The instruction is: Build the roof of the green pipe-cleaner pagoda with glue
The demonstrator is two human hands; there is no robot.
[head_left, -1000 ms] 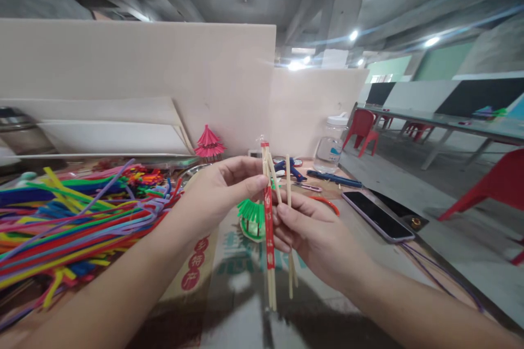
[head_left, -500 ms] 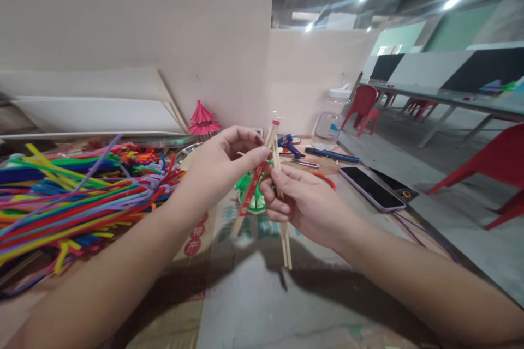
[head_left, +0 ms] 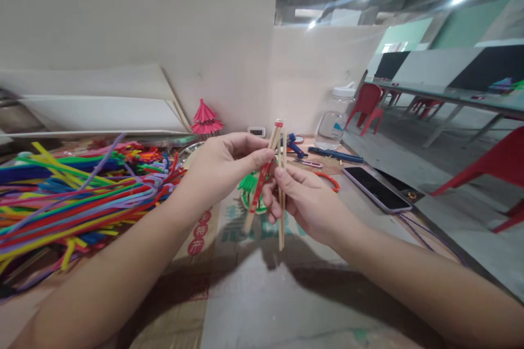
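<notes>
Both hands meet above the cardboard-covered table. My left hand (head_left: 229,166) pinches the top of a pair of wooden chopsticks in a clear wrapper with a red printed strip (head_left: 261,185); that pair tilts down to the left. My right hand (head_left: 301,202) grips one bare wooden chopstick (head_left: 281,196), held almost upright beside the wrapped pair. Behind the hands a small green pipe-cleaner pavilion (head_left: 250,188) stands on the table, partly hidden.
A heap of coloured pipe cleaners (head_left: 77,196) fills the left side. A red paper umbrella (head_left: 206,119) stands by the back boards. A phone (head_left: 376,188), an orange ring (head_left: 327,179), blue tools (head_left: 334,155) and a plastic jar (head_left: 336,117) lie to the right; red chairs beyond.
The wrapped chopsticks went from upright to tilted down-left. The bare chopsticks in my right hand rose a little. The camera tipped downward.
</notes>
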